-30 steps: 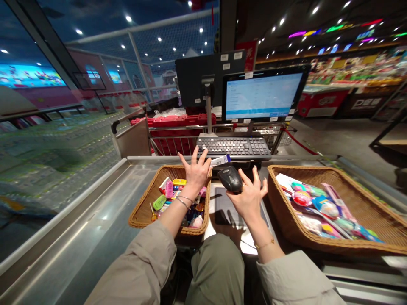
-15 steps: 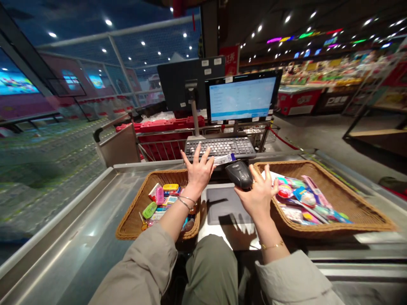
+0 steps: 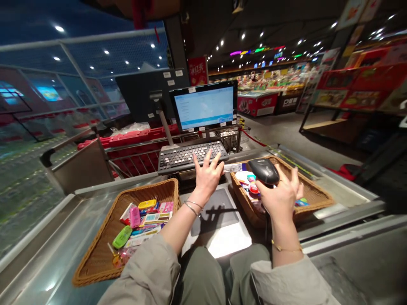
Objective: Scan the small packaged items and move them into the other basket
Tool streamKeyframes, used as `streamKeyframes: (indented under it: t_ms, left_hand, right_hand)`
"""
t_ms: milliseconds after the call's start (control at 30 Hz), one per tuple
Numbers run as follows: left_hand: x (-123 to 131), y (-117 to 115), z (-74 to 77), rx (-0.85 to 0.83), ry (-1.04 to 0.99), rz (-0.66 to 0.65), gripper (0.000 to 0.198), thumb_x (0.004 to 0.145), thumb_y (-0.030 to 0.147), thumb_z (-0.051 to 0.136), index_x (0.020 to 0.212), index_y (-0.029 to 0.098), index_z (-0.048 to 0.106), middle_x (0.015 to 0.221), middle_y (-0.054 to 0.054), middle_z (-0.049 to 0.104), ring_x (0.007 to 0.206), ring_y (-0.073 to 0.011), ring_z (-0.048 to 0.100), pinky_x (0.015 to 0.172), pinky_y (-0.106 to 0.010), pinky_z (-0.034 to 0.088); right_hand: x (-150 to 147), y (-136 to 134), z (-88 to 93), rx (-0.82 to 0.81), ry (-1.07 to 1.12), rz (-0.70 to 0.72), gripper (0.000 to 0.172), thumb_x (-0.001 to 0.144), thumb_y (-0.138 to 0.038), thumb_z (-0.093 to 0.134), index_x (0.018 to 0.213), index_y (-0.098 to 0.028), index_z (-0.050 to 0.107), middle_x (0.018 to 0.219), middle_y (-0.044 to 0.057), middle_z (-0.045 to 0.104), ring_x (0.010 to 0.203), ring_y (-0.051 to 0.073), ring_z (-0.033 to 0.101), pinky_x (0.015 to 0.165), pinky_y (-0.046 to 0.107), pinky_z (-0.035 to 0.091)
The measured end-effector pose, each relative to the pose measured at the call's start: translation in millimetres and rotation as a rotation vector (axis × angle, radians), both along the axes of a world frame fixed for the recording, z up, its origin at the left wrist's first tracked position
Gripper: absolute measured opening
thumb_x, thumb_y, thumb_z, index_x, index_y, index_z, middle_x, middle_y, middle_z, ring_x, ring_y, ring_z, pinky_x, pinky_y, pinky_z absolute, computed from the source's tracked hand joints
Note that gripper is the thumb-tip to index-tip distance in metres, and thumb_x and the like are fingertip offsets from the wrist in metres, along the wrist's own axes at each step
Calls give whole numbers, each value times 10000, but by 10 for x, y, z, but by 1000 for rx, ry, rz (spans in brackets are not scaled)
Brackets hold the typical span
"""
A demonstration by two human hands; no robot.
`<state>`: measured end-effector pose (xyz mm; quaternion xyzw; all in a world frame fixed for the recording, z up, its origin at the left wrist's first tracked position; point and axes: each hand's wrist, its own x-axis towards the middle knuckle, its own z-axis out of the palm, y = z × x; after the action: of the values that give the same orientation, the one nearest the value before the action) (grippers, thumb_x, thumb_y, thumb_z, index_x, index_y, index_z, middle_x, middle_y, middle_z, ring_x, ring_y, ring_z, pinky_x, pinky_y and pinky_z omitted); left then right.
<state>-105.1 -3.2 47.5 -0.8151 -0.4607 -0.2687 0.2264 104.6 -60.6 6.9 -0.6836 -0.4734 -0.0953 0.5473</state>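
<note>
My left hand (image 3: 208, 173) is over the right part of a black keyboard (image 3: 181, 156), palm down with fingers spread. A slim white and blue packet (image 3: 232, 168) sticks out to the right from under its thumb side; the grip itself is partly hidden. My right hand (image 3: 280, 192) is closed around a black handheld barcode scanner (image 3: 264, 170), its head tilted up to the left. The scanner is above a wicker basket (image 3: 318, 195) of colourful small goods, covering part of it. A lit screen (image 3: 206, 108) stands behind the keyboard.
At the left, another wicker basket (image 3: 95, 250) holds bright small packets and toys. A grey pad (image 3: 219, 212) lies between the baskets on the metal counter (image 3: 63, 237). Beyond stand a second monitor's dark back (image 3: 140, 97) and a cart with red contents (image 3: 127, 148).
The view has swung to the right. My right hand has raised the scanner and carried it rightward over the right basket. My left hand has shifted right along the keyboard, and the packet with it.
</note>
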Motion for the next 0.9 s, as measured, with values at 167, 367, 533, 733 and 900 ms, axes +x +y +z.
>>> streamKeyframes:
  t_ms: [167,367,533,733,900]
  left_hand:
    - [326,131,-87,1,54,-81,277,1017,261,511,1204,300,712,1554,-60,532,1547,-346,306,1217,-791,32]
    - [731,407,-182,-29,64,-146,301,1036,309,469,1194,273,722,1551,-71,539,1538,-362,321,1219,-775,129]
    - [1125,584,-285,-130,83,-104,402,1006,237,486,1385,254,620,1584,-85,496,1536,-365,321,1216,-770,174]
    - [1143,554,-376,-182,91,-102,377,1004,308,505,1346,226,640,1585,-92,494,1531,-357,331,1226,-766,159]
    - [887,442,-355,-174,81,-87,371,982,326,549,1329,240,650,1575,-103,506,1520,-364,349,1212,-782,168]
  right_hand:
    - [329,-20,-33,25,68,-99,697,747,-551,672,1335,-177,658,1432,219,581,1475,382,367,1198,637,176]
    - [536,-30,-42,49,159,-144,671,720,-523,683,1301,-188,689,1339,202,652,1471,399,378,1198,653,165]
    - [561,-13,-51,-26,175,-158,682,733,-522,667,1310,-156,668,1387,199,623,1469,371,372,1212,625,163]
    - [589,26,-84,-71,228,-215,704,696,-521,674,1285,-137,689,1392,222,614,1464,361,380,1217,590,168]
    - [580,50,-122,-135,174,-177,664,727,-507,667,1285,-147,675,1377,222,589,1438,398,359,1193,631,156]
